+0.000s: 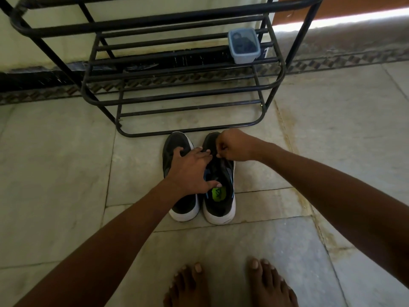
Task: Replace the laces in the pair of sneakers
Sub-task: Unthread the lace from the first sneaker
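Left hand point(190, 168) spreads flat across both sneakers — fingers straight, pressing down, likely to steady them on the floor. Just beyond its fingertips, the right hand point(232, 147) is clenched, pinching the lace point(223, 161) on the right sneaker point(221, 196), probably pulling it loose. The left sneaker point(177, 142) is mostly hidden under the left hand; lace detail is too dark to read.

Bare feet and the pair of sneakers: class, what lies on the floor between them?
Nothing: in the head view, only bare marble floor tiles lie between the bare feet and the heels of the sneakers.
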Demonstrator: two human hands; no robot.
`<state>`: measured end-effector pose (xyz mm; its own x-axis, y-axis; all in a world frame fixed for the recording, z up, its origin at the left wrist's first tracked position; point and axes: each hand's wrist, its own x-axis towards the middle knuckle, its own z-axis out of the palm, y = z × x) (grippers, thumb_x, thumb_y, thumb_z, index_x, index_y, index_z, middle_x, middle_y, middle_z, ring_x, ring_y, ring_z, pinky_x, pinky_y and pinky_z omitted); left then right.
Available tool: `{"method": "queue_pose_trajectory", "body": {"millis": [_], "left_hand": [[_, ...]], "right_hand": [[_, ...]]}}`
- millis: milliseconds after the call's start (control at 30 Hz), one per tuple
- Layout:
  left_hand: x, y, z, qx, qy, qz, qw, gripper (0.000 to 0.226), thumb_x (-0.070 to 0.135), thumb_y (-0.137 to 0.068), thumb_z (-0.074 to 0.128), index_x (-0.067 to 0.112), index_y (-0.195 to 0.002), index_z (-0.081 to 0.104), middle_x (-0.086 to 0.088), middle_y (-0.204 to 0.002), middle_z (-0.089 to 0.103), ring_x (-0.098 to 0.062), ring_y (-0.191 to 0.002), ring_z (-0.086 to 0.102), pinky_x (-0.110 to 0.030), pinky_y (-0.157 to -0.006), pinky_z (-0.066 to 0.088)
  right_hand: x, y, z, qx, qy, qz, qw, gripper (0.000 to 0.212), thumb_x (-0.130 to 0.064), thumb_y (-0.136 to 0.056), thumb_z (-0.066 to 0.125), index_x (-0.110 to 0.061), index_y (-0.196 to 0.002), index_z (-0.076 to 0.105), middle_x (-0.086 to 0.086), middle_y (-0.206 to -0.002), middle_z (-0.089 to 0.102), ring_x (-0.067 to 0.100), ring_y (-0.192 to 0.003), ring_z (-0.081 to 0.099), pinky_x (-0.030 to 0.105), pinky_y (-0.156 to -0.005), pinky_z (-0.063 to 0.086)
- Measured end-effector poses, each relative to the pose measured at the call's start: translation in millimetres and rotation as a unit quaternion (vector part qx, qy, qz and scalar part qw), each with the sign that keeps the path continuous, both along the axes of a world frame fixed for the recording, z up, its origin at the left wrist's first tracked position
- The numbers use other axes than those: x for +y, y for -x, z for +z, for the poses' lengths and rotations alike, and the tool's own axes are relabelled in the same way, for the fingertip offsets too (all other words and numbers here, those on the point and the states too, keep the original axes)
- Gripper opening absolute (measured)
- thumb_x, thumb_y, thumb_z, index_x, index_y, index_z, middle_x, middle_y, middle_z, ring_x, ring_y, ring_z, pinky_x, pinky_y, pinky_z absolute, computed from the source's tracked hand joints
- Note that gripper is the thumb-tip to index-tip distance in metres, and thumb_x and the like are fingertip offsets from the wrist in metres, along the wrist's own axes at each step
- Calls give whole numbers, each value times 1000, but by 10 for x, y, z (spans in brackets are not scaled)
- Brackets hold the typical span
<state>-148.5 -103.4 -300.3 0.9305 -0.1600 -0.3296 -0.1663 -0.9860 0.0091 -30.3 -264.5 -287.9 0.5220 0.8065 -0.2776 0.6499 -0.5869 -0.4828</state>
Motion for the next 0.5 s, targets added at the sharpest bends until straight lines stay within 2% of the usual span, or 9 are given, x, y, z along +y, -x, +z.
{"method": "queue_pose_trajectory", "body": {"millis": [67,133,200,233,267,333,400,433,500], "left_hand": [[0,5,-4,-5,2,1,1000,99,85,-79,52,26,-157,34,6,-164,34,-18,-153,24,-62,-117,15],[5,6,-8,-6,2,3,1000,97,85,-79,52,26,-154,37,5,-163,36,-18,-153,25,-62,-117,16],[6,6,-2,-1,-1,6,1000,97,85,-79,52,25,-154,38,5,-165,32,-17,-153,24,-62,-118,15],[3,6,-2,2,-2,7,1000,97,85,-79,52,25,-154,38,5,-166,31,-17,-153,23,-62,-119,15],[1,3,4,4,-3,7,1000,97,85,-79,52,25,-155,37,4,-166,29,-17,-153,23,-62,-119,14],[-2,3,3,8,-4,7,1000,98,85,-80,52,25,-155,37,4,-167,28,-16,-154,22,-62,-119,13],[0,4,0,10,-8,7,1000,98,85,-80,50,25,-156,36,4,-167,27,-16,-154,20,-63,-120,12],[-1,0,-1,12,-9,6,1000,98,85,-80,50,25,-156,35,4,-167,26,-16,-155,20,-62,-120,12],[-9,-3,3,17,-9,6,1000,98,85,-81,50,25,-156,34,4,-168,25,-16,-155,19,-63,-119,11]], "right_hand": [[49,71,-26,-7,-26,-7,1000,14,-18,-95,64,-10,-83,64,-6,-72,54,7,-66,50,28,-68,44],[22,71,-56,107,-109,-123,981,19,-21,-101,57,-6,-91,63,-2,-78,56,11,-72,53,27,-66,43],[-77,51,-40,292,-207,-259,897,24,-24,-105,50,-3,-99,61,7,-83,58,15,-66,50,25,-55,41],[-144,39,-39,354,-230,-288,859,24,-24,-106,48,-4,-100,59,8,-82,58,14,-60,46,23,-48,36],[-204,33,-35,375,-230,-290,850,22,-23,-107,48,-5,-99,58,7,-79,59,12,-55,43,22,-45,33],[-251,21,-35,315,-177,-247,899,21,-22,-106,50,-6,-98,60,4,-74,59,9,-55,48,23,-47,37],[-215,-26,-66,166,-121,-174,963,19,-21,-104,54,-6,-97,64,3,-81,62,11,-68,57,27,-63,43],[-188,-61,-74,105,-103,-137,979,19,-22,-103,55,-7,-95,65,4,-85,63,13,-75,59,28,-69,43],[-155,-108,-52,41,-69,-66,995,21,-28,-99,62,-9,-91,68,4,-87,65,16,-79,60,28,-70,43]]}}
